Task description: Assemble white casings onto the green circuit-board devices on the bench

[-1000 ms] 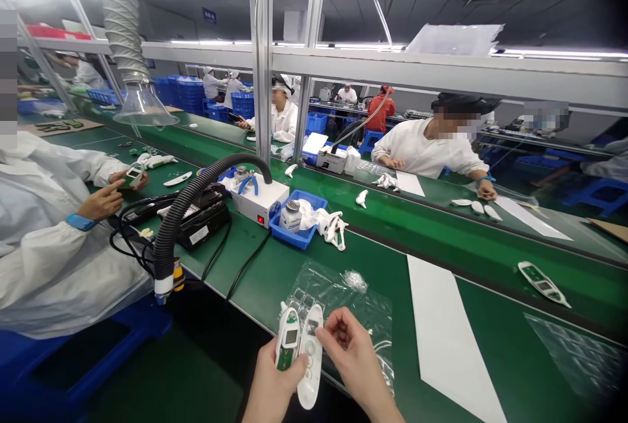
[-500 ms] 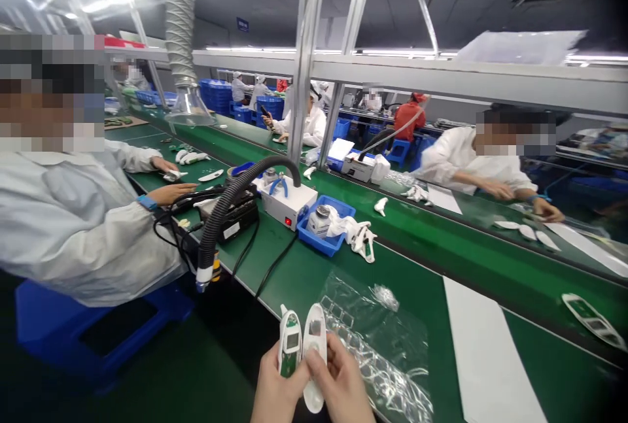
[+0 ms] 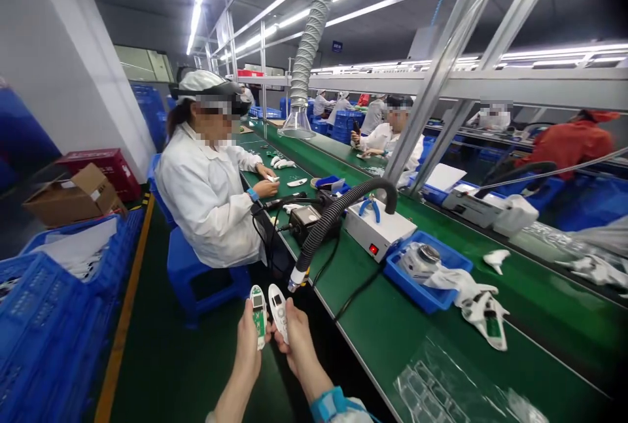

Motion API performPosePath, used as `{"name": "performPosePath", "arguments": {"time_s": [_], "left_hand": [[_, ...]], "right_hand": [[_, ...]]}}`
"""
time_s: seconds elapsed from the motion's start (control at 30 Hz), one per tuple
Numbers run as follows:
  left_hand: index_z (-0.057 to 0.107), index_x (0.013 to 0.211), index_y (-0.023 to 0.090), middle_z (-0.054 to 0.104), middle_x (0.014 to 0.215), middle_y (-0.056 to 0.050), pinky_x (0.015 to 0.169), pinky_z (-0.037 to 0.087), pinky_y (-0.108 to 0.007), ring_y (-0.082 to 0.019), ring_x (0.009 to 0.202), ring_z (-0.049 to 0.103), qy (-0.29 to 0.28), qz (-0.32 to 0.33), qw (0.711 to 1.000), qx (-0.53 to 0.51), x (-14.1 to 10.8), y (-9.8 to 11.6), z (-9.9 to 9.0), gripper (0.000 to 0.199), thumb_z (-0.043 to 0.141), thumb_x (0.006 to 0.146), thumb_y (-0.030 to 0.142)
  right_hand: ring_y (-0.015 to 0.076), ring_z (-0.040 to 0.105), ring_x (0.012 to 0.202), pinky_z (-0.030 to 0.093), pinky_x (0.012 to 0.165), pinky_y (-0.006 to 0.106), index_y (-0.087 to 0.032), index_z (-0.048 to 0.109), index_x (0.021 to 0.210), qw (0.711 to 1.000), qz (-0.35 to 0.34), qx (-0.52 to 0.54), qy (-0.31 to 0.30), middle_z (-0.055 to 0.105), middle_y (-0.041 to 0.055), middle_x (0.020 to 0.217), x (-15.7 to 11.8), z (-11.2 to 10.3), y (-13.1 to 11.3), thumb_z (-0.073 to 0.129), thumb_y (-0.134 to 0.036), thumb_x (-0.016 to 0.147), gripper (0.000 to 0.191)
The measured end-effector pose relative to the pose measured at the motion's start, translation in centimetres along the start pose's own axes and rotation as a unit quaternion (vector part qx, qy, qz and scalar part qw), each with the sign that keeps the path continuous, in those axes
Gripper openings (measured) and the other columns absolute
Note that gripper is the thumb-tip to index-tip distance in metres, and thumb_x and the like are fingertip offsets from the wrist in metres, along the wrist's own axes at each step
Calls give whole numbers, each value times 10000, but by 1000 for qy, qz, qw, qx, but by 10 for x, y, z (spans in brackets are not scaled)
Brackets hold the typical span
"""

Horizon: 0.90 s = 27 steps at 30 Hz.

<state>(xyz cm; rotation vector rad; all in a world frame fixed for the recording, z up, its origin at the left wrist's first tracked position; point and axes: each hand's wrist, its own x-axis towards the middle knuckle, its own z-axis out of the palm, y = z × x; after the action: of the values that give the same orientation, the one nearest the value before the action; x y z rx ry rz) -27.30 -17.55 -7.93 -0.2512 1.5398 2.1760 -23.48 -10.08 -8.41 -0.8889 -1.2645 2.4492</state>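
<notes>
My left hand (image 3: 246, 348) is closed round a white handheld-device half with a green circuit board (image 3: 258, 320) and small grey screen set in it. In my right hand (image 3: 300, 338) is the matching white cover (image 3: 278, 310), a slim shell with a dark window and round buttons. The two pieces are upright side by side, a narrow gap between them, out over the floor beside the bench. Just beyond the cover hangs the nozzle (image 3: 297, 278) of a black corrugated hose (image 3: 328, 223).
The hose rises from a white box (image 3: 375, 230) with a red lit switch. Beside it, a blue tray (image 3: 426, 302) holds a metal-topped bottle and white parts. Clear plastic packaging (image 3: 432, 387) lies on the green bench. A co-worker (image 3: 210, 187) sits at left; blue crates (image 3: 49, 318) line the floor.
The view has swung left, showing crates and boxes. My hands have moved away from the bench edge toward the hose nozzle, and the two pieces have come apart slightly.
</notes>
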Motion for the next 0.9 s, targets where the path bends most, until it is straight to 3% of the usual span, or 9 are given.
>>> {"name": "performPosePath", "arguments": {"time_s": [0.27, 0.5, 0.6, 0.77, 0.9], "left_hand": [[546, 584, 161, 506, 397, 24, 339, 287, -172, -82, 348, 416, -57, -31, 998, -9, -8, -32, 30, 529, 538, 757, 661], [560, 639, 171, 511, 407, 38, 349, 298, -176, -88, 358, 428, 8, -7, 999, -44, 1, -14, 12, 507, 528, 752, 664], [539, 603, 175, 480, 399, 43, 365, 301, -183, -88, 370, 419, 11, -4, 999, -53, -7, -10, 6, 513, 510, 769, 660], [588, 718, 167, 516, 514, 36, 405, 313, -187, -85, 435, 427, -38, -51, 997, -44, -48, -16, 5, 455, 533, 806, 610], [613, 797, 166, 502, 549, 32, 448, 338, -195, -90, 481, 406, -92, -72, 993, 4, -77, -11, 9, 476, 474, 839, 620]], "right_hand": [[15, 348, 257, 80, 269, 124, -122, 573, 622, 999, -27, 22, 39, 573, 9, 431, -17, -39, -3, 582, -764, 652, 642], [36, 375, 254, 117, 248, 125, -117, 599, 651, 1000, -16, 18, 2, 565, 9, 404, -5, -7, -4, 584, -765, 647, 648], [45, 388, 248, 116, 241, 130, -112, 604, 629, 1000, -10, 15, -17, 564, 19, 398, -9, -4, -3, 599, -744, 659, 633], [37, 378, 260, 155, 253, 136, -105, 641, 648, 997, 10, 82, 8, 596, 26, 458, -54, -37, 2, 635, -684, 693, 580], [108, 544, 399, 397, 366, 195, -72, 697, 673, 987, 13, 159, 6, 676, 101, 589, -99, -66, 2, 659, -679, 680, 608]]}}
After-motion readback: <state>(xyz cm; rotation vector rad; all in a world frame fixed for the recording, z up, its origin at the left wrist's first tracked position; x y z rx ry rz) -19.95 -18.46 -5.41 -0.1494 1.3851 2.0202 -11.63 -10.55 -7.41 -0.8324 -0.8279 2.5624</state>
